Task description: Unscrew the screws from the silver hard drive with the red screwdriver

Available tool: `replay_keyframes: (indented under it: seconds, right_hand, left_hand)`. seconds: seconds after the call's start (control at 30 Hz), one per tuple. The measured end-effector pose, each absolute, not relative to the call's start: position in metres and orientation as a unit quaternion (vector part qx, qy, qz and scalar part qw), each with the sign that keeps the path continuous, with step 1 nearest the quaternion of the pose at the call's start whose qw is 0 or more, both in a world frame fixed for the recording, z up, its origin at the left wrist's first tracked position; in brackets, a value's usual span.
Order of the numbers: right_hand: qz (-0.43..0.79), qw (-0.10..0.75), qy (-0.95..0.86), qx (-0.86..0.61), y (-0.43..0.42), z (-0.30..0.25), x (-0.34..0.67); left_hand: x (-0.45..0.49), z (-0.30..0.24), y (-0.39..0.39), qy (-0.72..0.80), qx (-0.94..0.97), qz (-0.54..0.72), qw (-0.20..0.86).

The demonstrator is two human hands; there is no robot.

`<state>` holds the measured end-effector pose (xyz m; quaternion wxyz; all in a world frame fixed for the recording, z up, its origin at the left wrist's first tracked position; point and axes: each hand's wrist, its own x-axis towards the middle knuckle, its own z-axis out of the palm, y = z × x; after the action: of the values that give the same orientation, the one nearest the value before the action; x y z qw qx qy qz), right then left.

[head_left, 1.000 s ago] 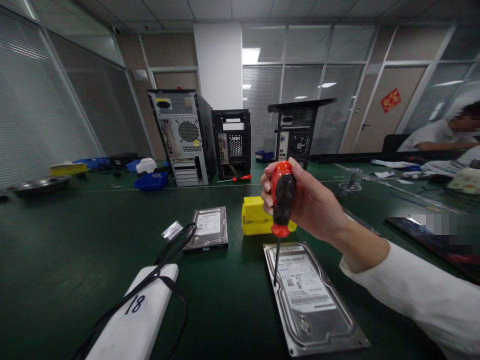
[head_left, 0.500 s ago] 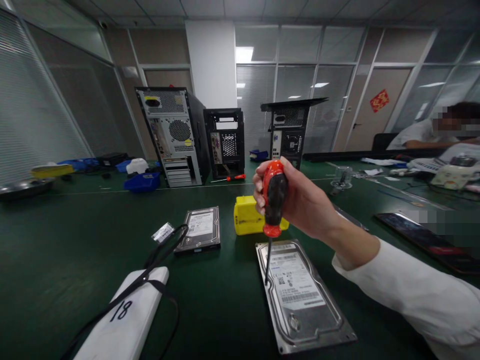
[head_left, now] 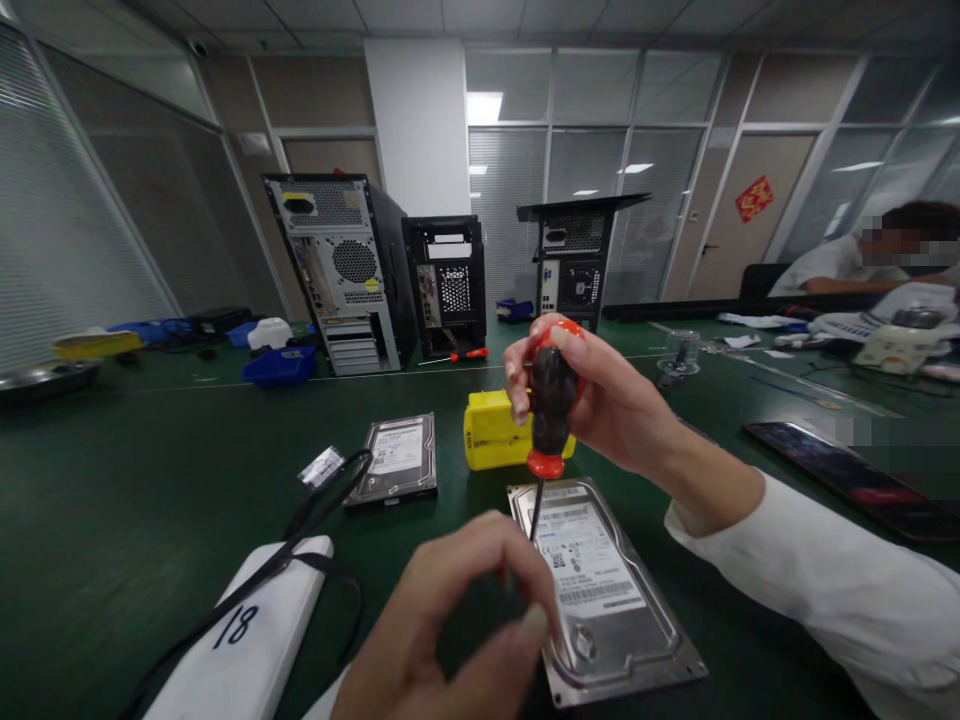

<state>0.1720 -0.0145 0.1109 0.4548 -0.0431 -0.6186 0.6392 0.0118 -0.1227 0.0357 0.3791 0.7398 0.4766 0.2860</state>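
Over hard drive [head_left: 604, 570], screwdriver [head_left: 553, 405] being gripped by right hand [head_left: 619, 395], best kept upright; left hand [head_left: 405, 630] being held curled, closure unclear.

- An office room set up as a computer workshop, that's the call!
- Overhead, a panelled ceiling [head_left: 420, 18]; behind, glass partitions [head_left: 592, 165] with blinds [head_left: 506, 215] and a plain door [head_left: 757, 245] wearing red paper: pure office!
- But look along the green counter [head_left: 187, 460]: three computer cases [head_left: 401, 270], backs towards us, ports and fan grilles on show. Workshop stuff!
- Nearer, two labelled hard drives [head_left: 596, 560], a red-and-black screwdriver [head_left: 553, 400] over one, blue parts tray [head_left: 279, 368] further back.
- And over right, another person [head_left: 817, 265] in white, beside a dark chair [head_left: 759, 280]: shared working space!
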Motion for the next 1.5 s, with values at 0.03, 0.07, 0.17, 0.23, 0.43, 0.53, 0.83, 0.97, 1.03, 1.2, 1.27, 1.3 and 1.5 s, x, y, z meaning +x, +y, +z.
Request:
replay_keyframes:
  seconds: [0.03, 0.07, 0.17, 0.23, 0.43, 0.53, 0.83, 0.97, 1.03, 1.2, 1.27, 1.3, 1.5]
  right_hand:
    - [0.638, 0.455, -0.620, -0.043, -0.015, 0.112, 0.172]
    - [0.638, 0.454, -0.620, -0.043, -0.016, 0.112, 0.172]
    - [0.642, 0.449, -0.620, -0.041, -0.017, 0.112, 0.170]
    - [0.647, 0.447, -0.617, -0.037, -0.018, 0.111, 0.168]
    - [0.649, 0.449, -0.613, -0.030, -0.018, 0.108, 0.169]
    - [0.640, 0.458, -0.616, -0.033, -0.016, 0.107, 0.169]
    - [0.660, 0.425, -0.619, -0.023, -0.016, 0.108, 0.169]
    - [0.654, 0.426, -0.624, -0.040, -0.015, 0.105, 0.169]
    - [0.644, 0.433, -0.628, -0.043, -0.014, 0.104, 0.169]
    - [0.645, 0.428, -0.632, -0.046, -0.016, 0.106, 0.169]
    - [0.658, 0.418, -0.624, -0.047, -0.017, 0.107, 0.168]
    - [0.665, 0.414, -0.620, -0.046, -0.017, 0.106, 0.168]
    - [0.658, 0.441, -0.609, -0.043, -0.008, 0.101, 0.164]
  left_hand:
    - [0.015, 0.042, -0.115, 0.497, 0.721, 0.321, 0.360]
    - [0.017, 0.046, -0.108, 0.514, 0.706, 0.349, 0.340]
    - [0.021, 0.041, -0.094, 0.529, 0.717, 0.341, 0.299]
    - [0.021, 0.032, -0.089, 0.528, 0.743, 0.293, 0.289]
    - [0.018, 0.016, -0.089, 0.543, 0.750, 0.218, 0.309]
    - [0.019, 0.015, -0.093, 0.550, 0.734, 0.222, 0.331]
    - [0.020, 0.018, -0.095, 0.526, 0.734, 0.221, 0.369]
    - [0.019, 0.016, -0.095, 0.518, 0.739, 0.234, 0.362]
    - [0.019, 0.013, -0.094, 0.519, 0.737, 0.238, 0.361]
    - [0.016, 0.009, -0.086, 0.502, 0.732, 0.271, 0.372]
    - [0.015, 0.008, -0.084, 0.484, 0.742, 0.284, 0.367]
    - [0.015, 0.008, -0.083, 0.477, 0.747, 0.293, 0.359]
    - [0.011, 0.014, -0.079, 0.504, 0.770, 0.285, 0.270]
